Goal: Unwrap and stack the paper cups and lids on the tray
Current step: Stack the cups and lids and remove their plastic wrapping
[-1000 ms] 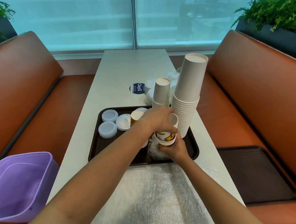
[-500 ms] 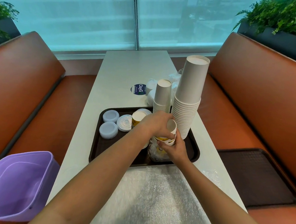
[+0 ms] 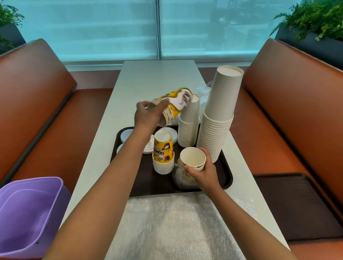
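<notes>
My left hand [image 3: 147,114] grips a short stack of yellow printed cups [image 3: 175,103], tilted on its side in the air above the back of the dark tray [image 3: 226,177]. My right hand [image 3: 203,172] holds the remaining yellow cups [image 3: 192,158], mouth up, still partly in their clear wrapper [image 3: 181,178] on the tray. An upside-down stack of yellow cups [image 3: 163,155] stands at the tray's middle. Behind it rise a medium stack of white cups [image 3: 188,126] and a tall stack of white cups [image 3: 219,116]. White lids [image 3: 126,135] lie at the tray's left, partly hidden by my left arm.
A sheet of bubble wrap [image 3: 177,229] covers the near end of the white table [image 3: 149,77]. A purple bin [image 3: 21,215] sits at the lower left. A second dark tray [image 3: 295,206] lies on the right orange bench. Crumpled plastic [image 3: 203,91] lies behind the white cups.
My left hand has pulled a batch of yellow cups off the wrapped stack and lifted it up and back, tilting it. My right hand stays on the wrapped cups.
</notes>
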Demonstrator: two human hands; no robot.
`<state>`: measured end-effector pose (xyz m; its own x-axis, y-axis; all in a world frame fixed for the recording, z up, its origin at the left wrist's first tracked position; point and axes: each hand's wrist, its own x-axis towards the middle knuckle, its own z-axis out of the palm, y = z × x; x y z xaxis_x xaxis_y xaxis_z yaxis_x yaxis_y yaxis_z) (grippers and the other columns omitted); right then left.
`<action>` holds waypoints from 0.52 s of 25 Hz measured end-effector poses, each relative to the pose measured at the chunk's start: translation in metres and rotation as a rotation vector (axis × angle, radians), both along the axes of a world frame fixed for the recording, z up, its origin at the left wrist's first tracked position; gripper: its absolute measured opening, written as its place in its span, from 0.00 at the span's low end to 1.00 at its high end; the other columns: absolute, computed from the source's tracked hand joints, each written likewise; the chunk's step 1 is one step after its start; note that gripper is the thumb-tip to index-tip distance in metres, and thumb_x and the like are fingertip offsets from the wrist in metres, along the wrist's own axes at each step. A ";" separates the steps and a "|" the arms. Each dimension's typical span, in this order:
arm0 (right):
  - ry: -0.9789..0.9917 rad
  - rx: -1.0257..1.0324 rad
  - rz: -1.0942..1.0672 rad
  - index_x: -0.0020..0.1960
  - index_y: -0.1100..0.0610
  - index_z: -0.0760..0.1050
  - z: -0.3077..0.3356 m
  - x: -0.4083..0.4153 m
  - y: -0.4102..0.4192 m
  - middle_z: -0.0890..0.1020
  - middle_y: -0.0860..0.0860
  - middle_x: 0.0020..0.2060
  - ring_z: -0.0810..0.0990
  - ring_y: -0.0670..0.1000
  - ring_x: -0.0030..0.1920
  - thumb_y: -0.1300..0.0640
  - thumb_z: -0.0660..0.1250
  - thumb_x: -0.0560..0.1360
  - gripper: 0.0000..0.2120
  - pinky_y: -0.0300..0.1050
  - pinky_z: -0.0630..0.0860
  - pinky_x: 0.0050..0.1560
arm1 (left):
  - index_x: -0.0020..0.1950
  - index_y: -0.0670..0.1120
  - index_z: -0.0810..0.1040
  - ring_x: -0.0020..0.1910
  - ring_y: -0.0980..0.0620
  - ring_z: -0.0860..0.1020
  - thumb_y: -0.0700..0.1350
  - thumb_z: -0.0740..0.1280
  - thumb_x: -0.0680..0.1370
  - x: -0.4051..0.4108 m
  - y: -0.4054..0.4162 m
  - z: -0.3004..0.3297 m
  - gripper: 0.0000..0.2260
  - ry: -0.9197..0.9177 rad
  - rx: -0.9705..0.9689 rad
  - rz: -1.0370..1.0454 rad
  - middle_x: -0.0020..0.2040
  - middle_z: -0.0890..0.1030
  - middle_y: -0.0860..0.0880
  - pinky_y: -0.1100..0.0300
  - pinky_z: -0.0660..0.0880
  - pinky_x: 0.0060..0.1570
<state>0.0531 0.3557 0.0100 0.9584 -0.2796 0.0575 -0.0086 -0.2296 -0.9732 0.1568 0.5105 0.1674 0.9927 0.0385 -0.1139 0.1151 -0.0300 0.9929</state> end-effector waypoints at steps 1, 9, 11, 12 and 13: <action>-0.001 -0.004 0.000 0.67 0.48 0.63 0.001 -0.001 0.000 0.74 0.50 0.60 0.73 0.49 0.60 0.38 0.71 0.56 0.42 0.42 0.74 0.58 | 0.66 0.44 0.69 0.55 0.48 0.77 0.57 0.73 0.68 0.003 0.005 -0.007 0.32 0.095 -0.252 0.040 0.62 0.76 0.44 0.56 0.75 0.50; -0.003 -0.002 0.009 0.67 0.48 0.61 0.003 -0.001 0.002 0.73 0.51 0.61 0.72 0.50 0.61 0.36 0.70 0.55 0.44 0.41 0.73 0.58 | 0.57 0.44 0.74 0.48 0.48 0.78 0.45 0.65 0.78 0.002 0.019 -0.044 0.10 0.202 -0.847 0.035 0.50 0.79 0.43 0.54 0.76 0.49; 0.000 0.001 0.007 0.68 0.49 0.61 0.002 -0.001 0.002 0.73 0.51 0.62 0.72 0.50 0.62 0.37 0.70 0.55 0.44 0.42 0.73 0.59 | 0.61 0.43 0.71 0.50 0.52 0.78 0.40 0.68 0.76 -0.004 0.017 -0.053 0.15 0.039 -0.512 0.043 0.55 0.79 0.47 0.63 0.77 0.48; -0.001 0.000 0.006 0.68 0.48 0.61 0.002 -0.001 0.002 0.73 0.51 0.62 0.72 0.50 0.62 0.37 0.70 0.55 0.44 0.42 0.73 0.59 | 0.64 0.43 0.68 0.51 0.55 0.77 0.38 0.70 0.74 -0.006 0.017 -0.061 0.21 -0.089 -0.279 0.018 0.56 0.77 0.49 0.67 0.76 0.46; 0.000 -0.002 0.004 0.67 0.48 0.61 0.002 -0.001 0.003 0.73 0.51 0.62 0.72 0.50 0.62 0.37 0.70 0.55 0.44 0.42 0.73 0.60 | 0.66 0.44 0.66 0.51 0.58 0.76 0.37 0.73 0.71 -0.009 0.017 -0.071 0.27 -0.206 -0.079 -0.031 0.57 0.76 0.51 0.70 0.75 0.45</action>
<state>0.0522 0.3583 0.0125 0.9596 -0.2755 0.0579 -0.0079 -0.2320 -0.9727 0.1480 0.5280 0.0964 0.9959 0.0067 0.0903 -0.0905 0.0486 0.9947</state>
